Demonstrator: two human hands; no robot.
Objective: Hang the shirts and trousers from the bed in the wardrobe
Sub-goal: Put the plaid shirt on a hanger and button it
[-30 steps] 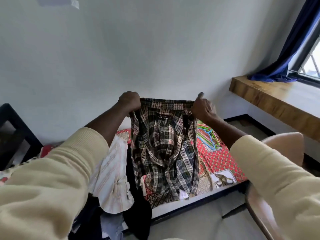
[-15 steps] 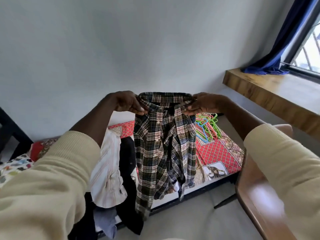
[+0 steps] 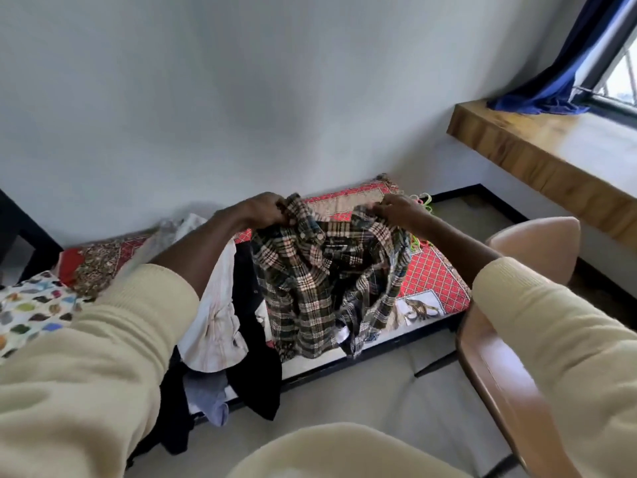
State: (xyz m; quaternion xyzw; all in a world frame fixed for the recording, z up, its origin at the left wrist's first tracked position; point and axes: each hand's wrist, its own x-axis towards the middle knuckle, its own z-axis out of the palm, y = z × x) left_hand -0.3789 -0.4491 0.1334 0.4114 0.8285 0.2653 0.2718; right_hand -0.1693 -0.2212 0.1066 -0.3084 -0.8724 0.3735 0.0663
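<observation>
My left hand [image 3: 267, 209] and right hand [image 3: 396, 208] each pinch the plaid shirt [image 3: 327, 284] at its collar; it hangs toward me over the bed [image 3: 434, 281], hangers [image 3: 425, 201] just beyond my right.

I grip the plaid shirt [image 3: 320, 281] at its top edge with both hands, my left hand [image 3: 265, 210] at about eleven o'clock of the cloth and my right hand [image 3: 396, 208] at one o'clock, fingers curled into the fabric. The shirt sags between them, its lower part bunched on the bed [image 3: 434, 281]. At nine o'clock of it lie a white shirt [image 3: 213, 322] and a black garment [image 3: 255, 374] hanging over the bed's edge. Bright hangers [image 3: 425, 200] peek out beyond my right hand. A tan chair [image 3: 499, 374] stands at four o'clock.
</observation>
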